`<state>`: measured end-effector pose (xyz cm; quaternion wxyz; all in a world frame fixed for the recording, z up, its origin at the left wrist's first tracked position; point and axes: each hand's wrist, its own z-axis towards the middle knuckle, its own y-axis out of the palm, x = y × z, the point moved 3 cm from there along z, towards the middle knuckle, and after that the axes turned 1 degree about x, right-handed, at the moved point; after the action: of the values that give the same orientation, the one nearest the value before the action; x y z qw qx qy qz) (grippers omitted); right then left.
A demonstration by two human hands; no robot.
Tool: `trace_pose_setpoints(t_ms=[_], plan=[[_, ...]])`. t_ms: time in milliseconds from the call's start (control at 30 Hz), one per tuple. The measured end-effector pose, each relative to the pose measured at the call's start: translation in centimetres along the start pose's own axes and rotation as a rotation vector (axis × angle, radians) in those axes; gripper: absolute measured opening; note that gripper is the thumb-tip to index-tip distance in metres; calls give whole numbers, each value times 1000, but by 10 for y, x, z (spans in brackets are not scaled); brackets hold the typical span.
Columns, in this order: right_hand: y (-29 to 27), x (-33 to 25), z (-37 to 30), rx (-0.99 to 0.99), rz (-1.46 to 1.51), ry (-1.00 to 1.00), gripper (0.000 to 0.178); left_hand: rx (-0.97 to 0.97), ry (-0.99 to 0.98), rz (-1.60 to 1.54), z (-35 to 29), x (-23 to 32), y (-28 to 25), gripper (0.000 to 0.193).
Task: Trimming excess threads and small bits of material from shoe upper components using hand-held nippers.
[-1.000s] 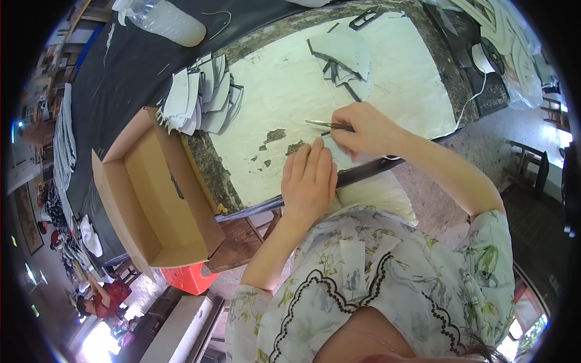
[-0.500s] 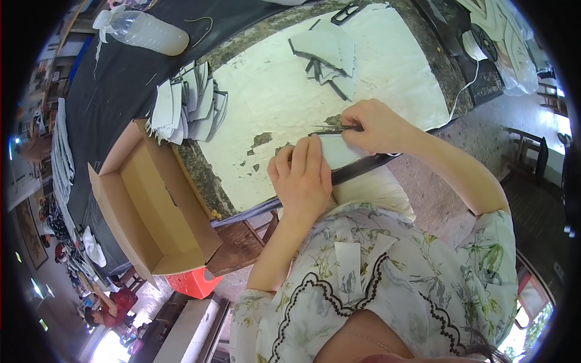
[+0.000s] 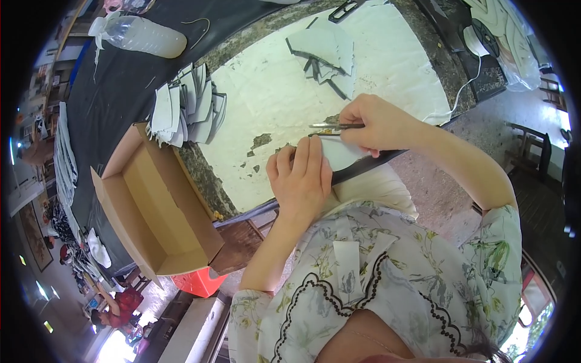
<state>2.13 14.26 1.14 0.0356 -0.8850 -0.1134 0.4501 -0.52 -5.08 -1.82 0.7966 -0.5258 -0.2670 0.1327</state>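
On the white work sheet (image 3: 242,91), near the table's front edge, lies a flat white piece (image 3: 344,151) with a dark strip along its far edge. My left hand (image 3: 301,178) rests on its left part, fingers stretched out and pressing down. In my right hand (image 3: 372,124), a slim tool (image 3: 342,126) with a dark handle and metallic front part is pinched above the dark strip; its exact kind is unclear. The lower fingers of that hand are close to the piece's right side. Similar dark-edged pieces (image 3: 321,48) lie stacked farther back.
More white pieces (image 3: 190,103) stand fanned at the left, beside an open cardboard box (image 3: 163,206). A cloudy plastic bottle (image 3: 145,36) lies behind them. At the right are a spool (image 3: 478,42) and its white cord (image 3: 463,94). A black-handled object (image 3: 346,9) lies at the back.
My right hand has risen slightly away from the table's front edge with the tool, whose metallic part now shows more. The white cord has shifted near my right wrist. My left hand stays put.
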Motion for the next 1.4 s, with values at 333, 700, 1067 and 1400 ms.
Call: trace_pose_setpoints(t_ms=[333,700,1067,1400], plan=[[9,19,-4,98,-190,-69,14,-39,74,34,0,0,-5,43],[-2,22,-4,49,-174,38,16,-116,366,261,9,9,-3,45],[-11,26,-10,49,-231,35,21,-179,451,339,15,20,-3,52],[-13,26,-6,90,-320,-13,21,-238,473,258,21,26,-3,56]])
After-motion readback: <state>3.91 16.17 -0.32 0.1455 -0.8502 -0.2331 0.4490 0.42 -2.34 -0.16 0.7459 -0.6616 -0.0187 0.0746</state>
